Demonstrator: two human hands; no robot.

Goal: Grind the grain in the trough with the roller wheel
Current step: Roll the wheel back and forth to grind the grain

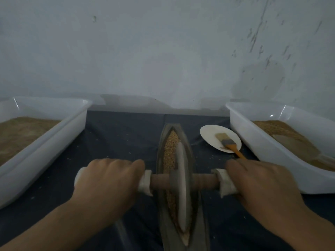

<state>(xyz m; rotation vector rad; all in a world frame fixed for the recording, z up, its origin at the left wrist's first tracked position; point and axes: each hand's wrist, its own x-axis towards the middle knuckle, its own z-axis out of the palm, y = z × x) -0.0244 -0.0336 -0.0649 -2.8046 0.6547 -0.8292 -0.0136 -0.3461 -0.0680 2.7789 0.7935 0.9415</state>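
two hands work here. the left hand (107, 180) is curled over the pale wrapped left end of the axle, fingers folded down around it; the right hand (257, 182) is wrapped the same way over the pale right end. between them runs one brown wooden axle (204, 182), bare on either side of the hub.

on that axle sits one roller wheel (181, 189) — a thin disc standing upright on its edge, its rim down inside the trough. the one trough (189, 142) is a long, narrow, boat-shaped channel running away from the person, pointed at both ends. grain (171, 144) lies along its groove: a tan, pebbly line beyond the wheel and along the wheel's left side. whether any of it is already crushed cannot be told in the dim, blurred view.

all this rests on a worktop covered by one dark cloth (117, 138), with small pale specks scattered across it.

just right of the trough's far end lies one white round plate (210, 133), and on it one brush (229, 142) with pale bristles, a grey ferrule and an orange handle that sticks out over the plate's near rim toward the right hand.

two white rectangular tubs flank the set-up — the left tub (72, 124) holds a brown, fine-looking fill, and the right tub (253, 134) holds tan grain with a brownish scoop-like thing half sunk in it, too blurred to name. behind everything stands one pale, scuffed wall (163, 51).
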